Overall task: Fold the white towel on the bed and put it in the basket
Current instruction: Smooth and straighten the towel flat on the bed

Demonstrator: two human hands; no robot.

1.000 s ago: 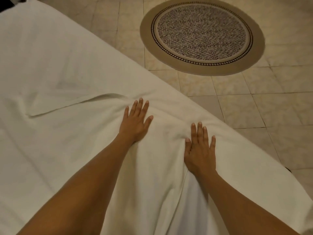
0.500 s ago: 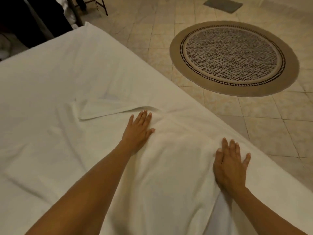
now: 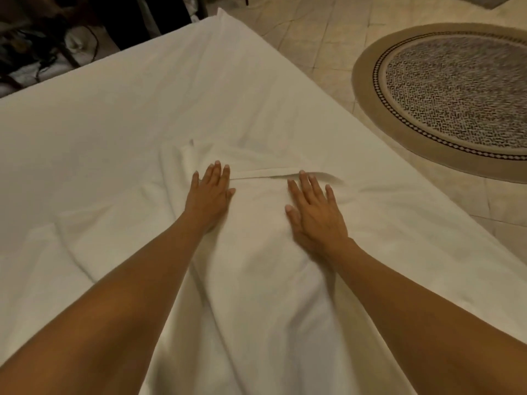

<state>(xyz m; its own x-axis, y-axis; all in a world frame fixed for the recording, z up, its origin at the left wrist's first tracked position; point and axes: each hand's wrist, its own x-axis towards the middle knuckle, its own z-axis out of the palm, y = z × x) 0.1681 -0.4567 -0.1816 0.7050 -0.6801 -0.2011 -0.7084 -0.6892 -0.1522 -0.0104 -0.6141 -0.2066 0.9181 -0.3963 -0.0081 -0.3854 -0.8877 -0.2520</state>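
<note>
The white towel (image 3: 256,252) lies spread on the white bed (image 3: 114,124), running from the near edge up to a hemmed far edge just beyond my fingertips. My left hand (image 3: 209,195) rests flat on the towel near its far left corner, fingers straight. A little to the right, my right hand (image 3: 313,212) presses flat on the towel close to the far hem, fingers spread. Neither hand grips the cloth. No basket is in view.
A round patterned rug (image 3: 456,89) lies on the tiled floor (image 3: 313,32) to the right of the bed. Dark furniture and cables (image 3: 42,38) crowd the far left beyond the bed's far edge.
My right hand has slid left and forward across the towel, closer to my left hand. The view has shifted left, so the rug now sits further right.
</note>
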